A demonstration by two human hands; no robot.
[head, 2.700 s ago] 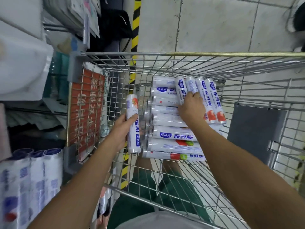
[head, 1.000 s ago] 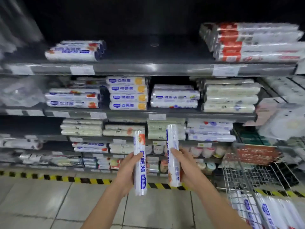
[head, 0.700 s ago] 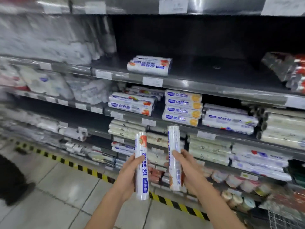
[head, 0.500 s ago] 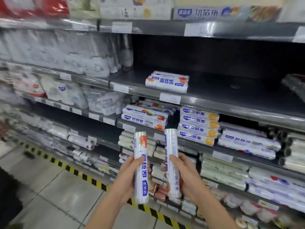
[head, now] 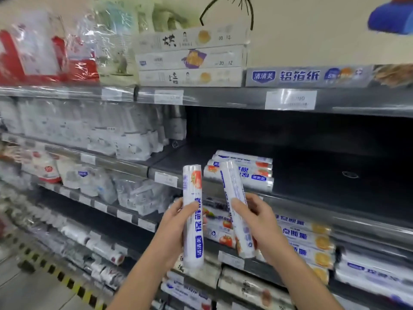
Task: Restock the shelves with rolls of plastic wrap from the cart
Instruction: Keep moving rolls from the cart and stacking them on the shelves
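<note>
My left hand grips a white roll of plastic wrap with blue lettering and a red fruit picture, held upright. My right hand grips a second roll, its top leaning left. Both rolls are raised in front of a dark shelf that holds a small stack of the same rolls at its left end. The cart is out of view.
Below that shelf lie rows of similar rolls with orange marks. Bagged goods fill the shelves to the left. Boxed foil sits on the top shelf. Yellow-black floor tape runs along the shelf base.
I turned from the cart to the shelves with a roll in each hand. The view has risen and closed in on the dark shelf; the right roll now leans left.
</note>
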